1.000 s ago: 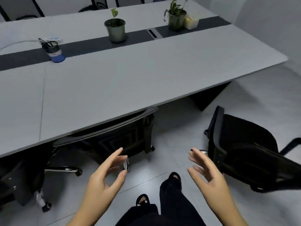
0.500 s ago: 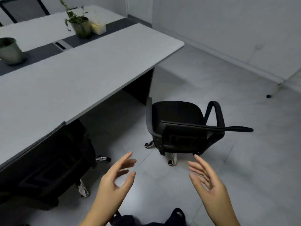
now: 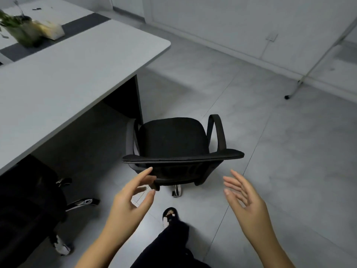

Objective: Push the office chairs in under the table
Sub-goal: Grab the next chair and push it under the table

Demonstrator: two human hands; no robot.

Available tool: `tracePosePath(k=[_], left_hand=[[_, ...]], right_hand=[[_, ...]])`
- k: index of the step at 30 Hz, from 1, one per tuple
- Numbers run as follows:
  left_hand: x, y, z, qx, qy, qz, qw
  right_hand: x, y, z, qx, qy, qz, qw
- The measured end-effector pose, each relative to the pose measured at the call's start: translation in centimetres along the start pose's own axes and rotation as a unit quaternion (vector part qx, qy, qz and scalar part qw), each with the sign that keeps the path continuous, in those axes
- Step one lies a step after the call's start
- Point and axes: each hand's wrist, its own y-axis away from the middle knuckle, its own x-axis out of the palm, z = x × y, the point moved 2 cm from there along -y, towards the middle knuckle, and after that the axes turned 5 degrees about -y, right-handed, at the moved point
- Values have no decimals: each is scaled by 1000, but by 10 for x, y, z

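Observation:
A black office chair (image 3: 173,140) stands on the floor just off the corner of the grey table (image 3: 73,74), its backrest toward me and its seat facing away. My left hand (image 3: 133,198) is open, fingertips just short of the backrest's lower left. My right hand (image 3: 245,198) is open too, held apart from the chair to the right of the backrest. Neither hand touches the chair. A second black chair (image 3: 29,209) sits pushed under the table at the lower left, partly hidden by the tabletop.
A potted plant (image 3: 21,29) and a pale box (image 3: 52,29) stand on the table's dark centre strip. A white metal stand leg with a caster (image 3: 287,96) crosses the floor at the right. My foot (image 3: 170,215) is on the tiles behind the chair.
The view has swung right from the tucked chair to the free one, which is now centred and closer. Both hands have stayed open and come nearer its backrest.

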Motion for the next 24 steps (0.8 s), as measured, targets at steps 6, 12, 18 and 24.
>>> tracePosePath(k=[6,12,18,24], left_hand=[[21,-78,-2,13,-39,5,999],[43,-133,21,-11,-177,154,972],[54,-148,59,-2,-362,217,906],[76,-156,61,-105,-448,127,879]], right_hand=[[-15,-79,-12,-12,59,8,998],[-16,-143,-40,-45,277,135,950],[-5,-173,-89,-141,434,268,848],[-5,-210,-110,-207,467,325,796]])
